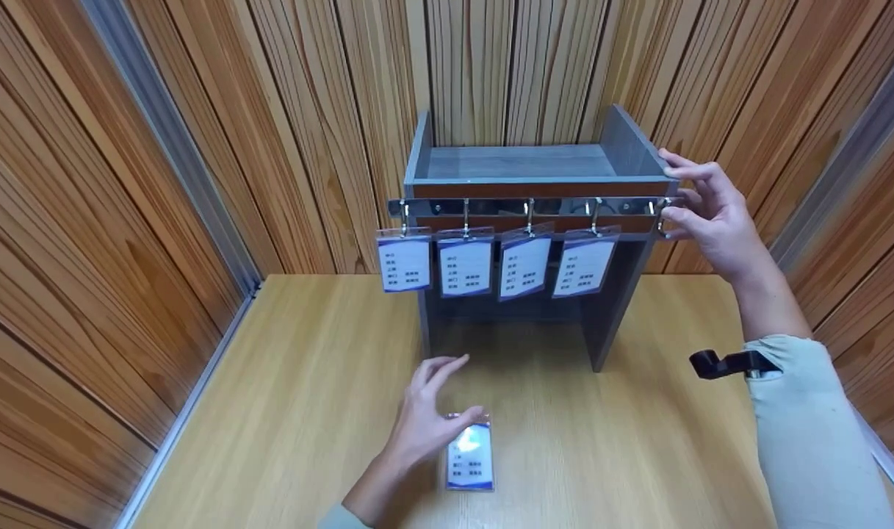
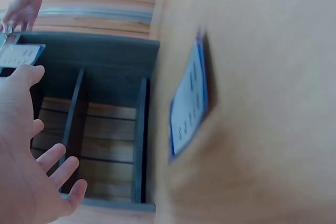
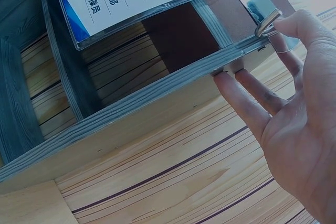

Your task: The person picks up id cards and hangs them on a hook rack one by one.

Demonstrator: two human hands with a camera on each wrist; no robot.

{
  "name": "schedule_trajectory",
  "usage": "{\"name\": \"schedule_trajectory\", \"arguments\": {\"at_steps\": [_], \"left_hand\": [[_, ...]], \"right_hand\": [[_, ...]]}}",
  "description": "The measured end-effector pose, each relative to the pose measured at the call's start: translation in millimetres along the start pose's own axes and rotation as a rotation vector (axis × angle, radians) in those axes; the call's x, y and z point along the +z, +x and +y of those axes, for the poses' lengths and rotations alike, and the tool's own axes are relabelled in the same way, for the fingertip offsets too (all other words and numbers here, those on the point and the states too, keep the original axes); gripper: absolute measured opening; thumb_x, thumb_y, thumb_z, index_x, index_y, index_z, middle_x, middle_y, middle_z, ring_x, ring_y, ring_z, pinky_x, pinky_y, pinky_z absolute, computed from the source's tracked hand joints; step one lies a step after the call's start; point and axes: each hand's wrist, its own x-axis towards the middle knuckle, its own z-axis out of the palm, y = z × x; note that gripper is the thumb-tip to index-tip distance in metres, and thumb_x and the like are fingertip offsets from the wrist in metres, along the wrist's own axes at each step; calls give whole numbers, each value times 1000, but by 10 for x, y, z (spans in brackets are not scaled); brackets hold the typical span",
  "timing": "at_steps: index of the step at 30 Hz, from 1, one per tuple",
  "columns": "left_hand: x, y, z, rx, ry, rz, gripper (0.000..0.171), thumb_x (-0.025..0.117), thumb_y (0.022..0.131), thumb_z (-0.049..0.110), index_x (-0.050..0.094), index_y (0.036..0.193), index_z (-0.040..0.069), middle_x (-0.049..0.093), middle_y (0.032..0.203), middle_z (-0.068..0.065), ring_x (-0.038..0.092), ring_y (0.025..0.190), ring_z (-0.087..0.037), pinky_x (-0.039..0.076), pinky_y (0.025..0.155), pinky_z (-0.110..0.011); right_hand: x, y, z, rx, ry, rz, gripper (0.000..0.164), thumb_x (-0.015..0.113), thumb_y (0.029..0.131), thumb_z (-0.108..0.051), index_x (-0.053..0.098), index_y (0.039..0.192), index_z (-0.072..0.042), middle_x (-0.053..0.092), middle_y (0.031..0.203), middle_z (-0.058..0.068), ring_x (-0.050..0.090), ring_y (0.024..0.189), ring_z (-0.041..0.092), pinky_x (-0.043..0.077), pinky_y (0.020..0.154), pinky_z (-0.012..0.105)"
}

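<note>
My left hand [image 1: 426, 422] is over the table with fingers and thumb spread, holding nothing. Partly behind its thumb is a clear-sleeved name badge [image 1: 470, 459] with a blue-and-white card. That badge [image 2: 189, 100] looks slanted and slightly blurred in the left wrist view, with a shadow beside it. My right hand [image 1: 715, 217] is at the right end of a shiny metal hook rail [image 1: 491, 208]. Its thumb and a finger pinch the rail's end hook [image 3: 268, 23], while other fingertips touch the side of the grey shelf [image 3: 126, 100]. Several similar hanging badges [image 1: 465, 264] occupy the other hooks.
The grey wooden shelf stands on the light wood table [image 1: 329, 330] near the back wall [image 1: 469, 73], its top open with raised sides. Wood-panelled walls enclose the table left and right. A black bracket [image 1: 733, 364] is strapped to the right sleeve.
</note>
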Motion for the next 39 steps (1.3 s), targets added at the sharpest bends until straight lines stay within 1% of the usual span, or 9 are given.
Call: {"name": "schedule_trajectory", "arguments": {"at_steps": [4,8,11,15,19,24,30,32,39], "left_hand": [[-31,-40,-74,-73,45,5,81,95,88,37,62,161,24,58,157,-15,58,147,-41,51,119,-69],[-27,-45,-97,-159,86,-8,88,95,85,53,59,162,30,54,160,-14,56,148,-40,53,117,-67],[4,-56,-113,-208,122,-19,96,96,80,62,58,162,30,52,159,-17,54,147,-41,52,116,-69],[71,-83,-145,-258,189,-23,103,97,77,65,57,163,27,52,158,-20,52,146,-40,49,115,-70],[139,-106,-165,-303,255,-36,108,98,73,69,57,163,25,52,155,-21,52,141,-39,51,111,-64],[206,-125,-187,-340,335,-65,112,98,68,72,58,161,23,55,146,-23,53,128,-36,52,102,-57],[281,-149,-217,-354,361,-83,109,100,67,70,61,158,25,58,140,-22,53,120,-33,49,93,-50],[308,-150,-225,-361,370,-86,109,100,66,71,61,157,24,59,139,-22,53,117,-33,50,92,-49],[377,-115,-237,-399,429,-101,111,100,64,74,62,155,23,59,139,-25,54,115,-34,52,95,-53]], "right_hand": [[8,-7,3,8,-12,10,44,61,109,7,57,151,-3,48,178,-2,67,130,21,64,79,23],[10,0,5,6,-17,22,44,60,108,9,56,151,-2,47,179,0,68,130,21,65,80,23],[6,3,3,2,-17,21,44,60,108,8,56,151,-2,46,179,0,68,132,21,65,81,23],[6,4,-1,5,-18,14,44,60,109,7,56,151,-3,45,180,0,67,134,21,65,82,23],[9,1,-5,7,-23,12,44,60,109,7,56,151,-3,45,180,0,66,135,22,65,82,23],[12,-1,-6,4,-12,14,43,60,109,7,57,150,-3,46,179,0,67,134,22,64,80,23],[6,-19,-20,17,-14,15,41,60,109,6,58,149,-4,47,178,-3,66,133,19,64,80,23],[6,-22,-25,18,-15,16,41,60,109,6,58,149,-4,47,179,-3,66,134,20,64,81,24],[5,-8,-25,11,-29,14,43,61,109,4,57,151,-4,45,180,-1,65,135,23,64,83,24]]}}
